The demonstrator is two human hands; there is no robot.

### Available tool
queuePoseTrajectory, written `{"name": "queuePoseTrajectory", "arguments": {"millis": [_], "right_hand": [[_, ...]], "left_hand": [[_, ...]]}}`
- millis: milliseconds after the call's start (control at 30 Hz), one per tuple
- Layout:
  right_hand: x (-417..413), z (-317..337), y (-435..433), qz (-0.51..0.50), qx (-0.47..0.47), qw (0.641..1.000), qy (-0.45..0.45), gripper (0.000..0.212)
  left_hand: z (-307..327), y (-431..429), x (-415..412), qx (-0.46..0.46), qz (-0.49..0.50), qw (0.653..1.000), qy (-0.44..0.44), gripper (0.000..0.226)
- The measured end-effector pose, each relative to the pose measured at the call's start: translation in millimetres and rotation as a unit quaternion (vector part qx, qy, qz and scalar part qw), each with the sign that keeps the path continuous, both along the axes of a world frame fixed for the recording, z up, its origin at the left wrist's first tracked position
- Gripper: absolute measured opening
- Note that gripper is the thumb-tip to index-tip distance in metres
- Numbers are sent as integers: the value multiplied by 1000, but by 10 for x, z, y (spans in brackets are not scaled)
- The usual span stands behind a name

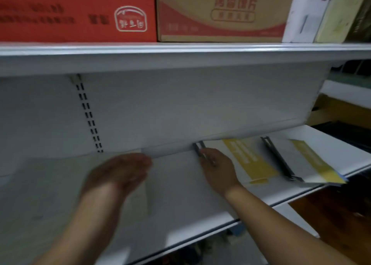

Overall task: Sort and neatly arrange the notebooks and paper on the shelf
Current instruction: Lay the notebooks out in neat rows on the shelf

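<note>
On the left of a white metal shelf (180,194), pale cream paper sheets (50,188) lie flat as the person's blurred left hand (120,172) sits edge-on over their right side, fingers straight, together and holding nothing. Whether it touches the paper cannot be told. Further right, the right hand (217,166) meets a dark metal divider bar (198,146). Its fingers lie along the bar, but it is unclear whether they pinch it. Just beyond lies a flat white notebook with a yellow band (251,160), then a second dark divider bar (279,158) and a second white-and-yellow notebook (315,164), its near corner apparently jutting past the shelf's front lip. The step looks like squaring the paper, best done by nudging the sheets' edge with a flat palm toward the back wall while steadying the divider.
</note>
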State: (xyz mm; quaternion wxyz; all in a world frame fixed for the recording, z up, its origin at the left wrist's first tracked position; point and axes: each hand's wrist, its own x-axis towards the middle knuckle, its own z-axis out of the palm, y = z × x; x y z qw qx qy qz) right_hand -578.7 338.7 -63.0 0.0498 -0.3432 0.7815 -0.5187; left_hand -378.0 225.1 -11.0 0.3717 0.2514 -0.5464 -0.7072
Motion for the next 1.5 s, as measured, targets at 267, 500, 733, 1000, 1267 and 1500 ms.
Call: {"name": "queuePoseTrajectory", "arguments": {"millis": [267,500,733,1000,1267,1500], "right_hand": [[-1660,-154,797,25,351,934,-56,60],[-1685,-341,728,40,261,959,-104,47],[-1735,-266,836,55,97,959,-262,63],[-1428,249,561,236,-121,915,-305,23],[-807,-32,283,265,-166,904,-292,18],[-753,-32,233,260,-194,903,-282,46]], "left_hand": [[-540,750,-1967,109,-112,955,-253,35],[-465,676,-2255,207,-77,951,-217,22],[-625,788,-2372,101,-72,966,-225,38],[-385,781,-1608,-186,60,974,-119,36],[-743,509,-1056,-160,149,955,-202,52],[-822,540,-1149,-88,97,982,-133,57]]}}
